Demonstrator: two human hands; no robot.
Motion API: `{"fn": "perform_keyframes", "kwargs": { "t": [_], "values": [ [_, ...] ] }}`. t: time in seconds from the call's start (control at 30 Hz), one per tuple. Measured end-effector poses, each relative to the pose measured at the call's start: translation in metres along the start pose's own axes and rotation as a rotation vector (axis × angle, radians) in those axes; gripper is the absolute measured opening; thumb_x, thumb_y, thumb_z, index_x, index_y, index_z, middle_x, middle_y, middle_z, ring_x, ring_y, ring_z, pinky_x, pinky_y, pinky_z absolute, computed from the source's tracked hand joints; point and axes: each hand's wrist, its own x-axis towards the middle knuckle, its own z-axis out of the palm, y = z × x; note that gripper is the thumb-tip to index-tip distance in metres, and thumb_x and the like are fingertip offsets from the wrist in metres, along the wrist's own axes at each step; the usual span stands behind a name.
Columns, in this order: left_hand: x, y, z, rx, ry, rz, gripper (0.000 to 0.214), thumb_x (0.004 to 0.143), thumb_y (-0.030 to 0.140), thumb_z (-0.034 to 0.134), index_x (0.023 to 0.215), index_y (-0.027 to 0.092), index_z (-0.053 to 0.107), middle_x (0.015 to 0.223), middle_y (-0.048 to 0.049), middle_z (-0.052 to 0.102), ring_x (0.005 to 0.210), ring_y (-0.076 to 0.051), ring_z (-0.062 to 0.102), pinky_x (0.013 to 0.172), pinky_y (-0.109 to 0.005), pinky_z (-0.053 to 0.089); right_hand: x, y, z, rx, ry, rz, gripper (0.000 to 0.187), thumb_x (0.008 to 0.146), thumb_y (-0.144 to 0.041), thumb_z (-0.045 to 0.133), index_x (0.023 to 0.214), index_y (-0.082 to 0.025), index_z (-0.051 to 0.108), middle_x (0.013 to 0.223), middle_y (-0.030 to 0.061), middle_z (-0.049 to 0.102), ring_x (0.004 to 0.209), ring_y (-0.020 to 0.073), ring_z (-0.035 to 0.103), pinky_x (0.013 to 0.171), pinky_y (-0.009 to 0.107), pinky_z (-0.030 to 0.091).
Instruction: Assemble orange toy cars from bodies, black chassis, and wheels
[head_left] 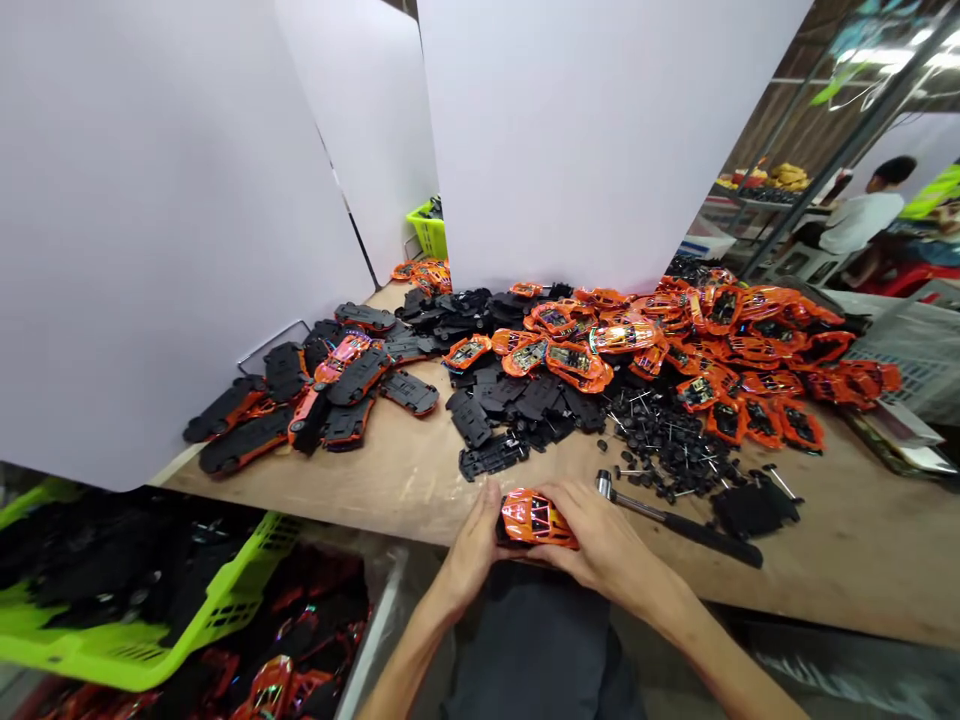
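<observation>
From where I stand, the person at the bench has both hands together at the front edge of the worktop (847,545), just over their dark trousers. An orange toy car body (537,519) sits between the left hand (468,548) and the right hand (600,535), with its dark underside showing at the end nearest the left hand. The left fingers (490,503) curl narrowly around that end, while the right fingers (561,496) close over the other end and the roof, so the car is held firmly between both hands.

Just beyond the right hand lies a hand tool (675,522) with a steel shaft and long black grip, and near it a scatter of small black wheels on metal axles (664,445). Further up the worktop is a big heap of orange car shells (750,350), beside black chassis plates (487,400) and several fitted-together cars (330,385). Down to the left, a lime-green basket (154,640) holds dark parts, with orange pieces in a bin below it (270,690). White partition boards (150,230) rise behind the left side of the worktop, and a person in a white shirt (862,220) sits well off to the right
</observation>
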Motion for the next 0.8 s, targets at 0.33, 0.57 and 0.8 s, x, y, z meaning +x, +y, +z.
{"fn": "perform_keyframes", "kwargs": {
  "t": [0.33, 0.57, 0.8],
  "values": [
    [-0.007, 0.004, 0.005, 0.142, -0.023, 0.007, 0.049, 0.08, 0.059, 0.08, 0.094, 0.02, 0.053, 0.088, -0.0001, 0.062, 0.088, -0.019, 0.061, 0.08, -0.032, 0.055, -0.003, 0.009, 0.014, -0.117, -0.004, -0.065, 0.061, 0.092, -0.035, 0.078, 0.144, -0.025, 0.047, 0.132, 0.0157, 0.065, 0.12, 0.0362, 0.064, 0.101, 0.056, 0.057],
    [-0.004, -0.003, 0.008, 0.179, 0.049, 0.012, 0.047, 0.082, 0.06, 0.078, 0.09, 0.021, 0.053, 0.087, 0.0004, 0.06, 0.086, -0.019, 0.058, 0.078, -0.03, 0.051, -0.013, 0.013, 0.04, -0.238, 0.048, -0.032, 0.065, 0.099, -0.046, 0.066, 0.154, -0.022, 0.04, 0.139, 0.0201, 0.062, 0.128, 0.0395, 0.061, 0.105, 0.062, 0.052],
    [-0.004, -0.001, 0.01, 0.149, 0.061, 0.057, 0.048, 0.078, 0.057, 0.082, 0.086, 0.021, 0.052, 0.084, 0.0009, 0.059, 0.084, -0.018, 0.057, 0.08, -0.03, 0.05, -0.012, 0.003, 0.033, -0.271, 0.012, 0.0, 0.071, 0.095, -0.054, 0.067, 0.153, -0.02, 0.042, 0.145, 0.0219, 0.059, 0.133, 0.0413, 0.056, 0.114, 0.067, 0.039]
  ]
}}
